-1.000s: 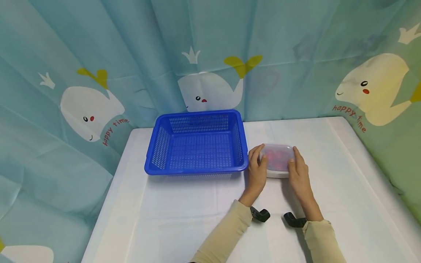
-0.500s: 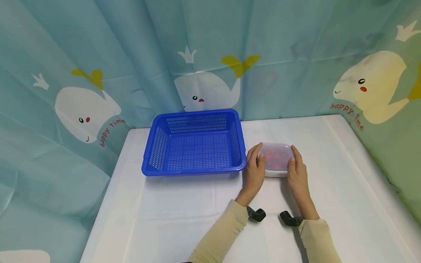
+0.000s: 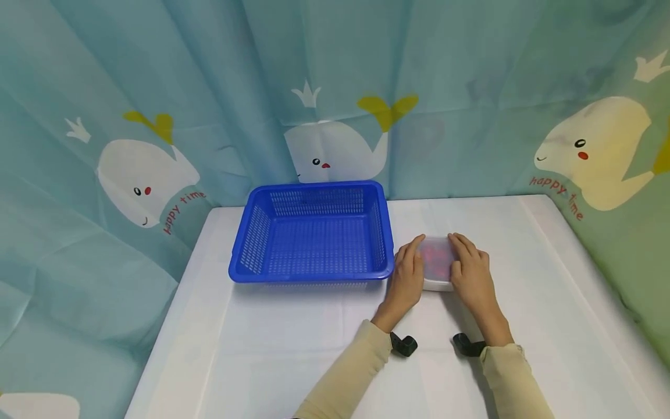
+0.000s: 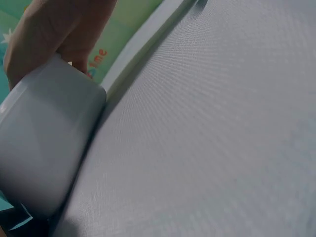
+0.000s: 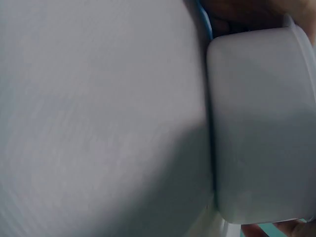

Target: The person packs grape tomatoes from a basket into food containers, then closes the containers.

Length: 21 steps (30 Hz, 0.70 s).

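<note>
A white plastic food container point(image 3: 437, 262) with a see-through lid stands on the table to the right of the blue basket, and red things show blurred through its lid. My left hand point(image 3: 405, 286) grips its left side, fingers along the far part and thumb nearer me. My right hand point(image 3: 475, 280) holds the right side, with fingertips and thumb over the lid's edge. The container's white wall point(image 4: 49, 123) fills the left of the left wrist view. In the right wrist view the same wall point(image 5: 261, 128) is at the right, with parts of hands above and below it.
A blue plastic basket point(image 3: 314, 277) with mesh walls sits close to my left hand, with nothing visible inside. White cloth covers the table point(image 3: 314, 361). A blue-green curtain point(image 3: 460, 151) with printed whales hangs behind and along the sides.
My right hand has shifted left, its fingers and thumb now covering the right part of the lid. The left hand stays on the container's left side. The basket has not moved.
</note>
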{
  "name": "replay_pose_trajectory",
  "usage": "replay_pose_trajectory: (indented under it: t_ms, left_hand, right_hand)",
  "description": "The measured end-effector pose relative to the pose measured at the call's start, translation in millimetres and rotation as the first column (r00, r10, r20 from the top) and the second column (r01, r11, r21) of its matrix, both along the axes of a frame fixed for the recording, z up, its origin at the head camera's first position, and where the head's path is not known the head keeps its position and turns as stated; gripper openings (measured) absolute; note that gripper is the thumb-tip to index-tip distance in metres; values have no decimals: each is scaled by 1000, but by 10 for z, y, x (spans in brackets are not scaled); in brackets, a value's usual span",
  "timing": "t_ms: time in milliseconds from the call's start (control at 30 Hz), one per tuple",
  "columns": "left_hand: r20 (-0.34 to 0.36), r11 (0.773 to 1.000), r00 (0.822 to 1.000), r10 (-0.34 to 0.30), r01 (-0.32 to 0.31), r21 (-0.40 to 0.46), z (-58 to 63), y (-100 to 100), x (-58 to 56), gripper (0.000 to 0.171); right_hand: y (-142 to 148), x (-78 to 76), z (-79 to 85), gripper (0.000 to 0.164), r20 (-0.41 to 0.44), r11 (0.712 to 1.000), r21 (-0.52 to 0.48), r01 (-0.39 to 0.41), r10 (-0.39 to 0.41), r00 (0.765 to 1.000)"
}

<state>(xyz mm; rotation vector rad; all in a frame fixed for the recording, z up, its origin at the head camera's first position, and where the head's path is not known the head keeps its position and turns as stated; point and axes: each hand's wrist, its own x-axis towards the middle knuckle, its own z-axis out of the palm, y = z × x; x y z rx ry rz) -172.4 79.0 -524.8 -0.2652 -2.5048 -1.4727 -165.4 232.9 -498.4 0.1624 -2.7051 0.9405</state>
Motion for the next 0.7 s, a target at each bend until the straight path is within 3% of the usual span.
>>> replay_pose_trajectory:
  t_ms: [400, 700]
  left_hand:
    - [57, 998, 998, 16, -20, 60, -82, -1, 60, 45]
    - [27, 995, 999, 20, -22, 95, -69, 67, 48, 45]
  right_hand:
    - [40, 8, -85, 55, 36, 981, -192, -40, 48, 998]
    - [115, -49, -38, 55, 24, 980, -185, -70, 76, 997]
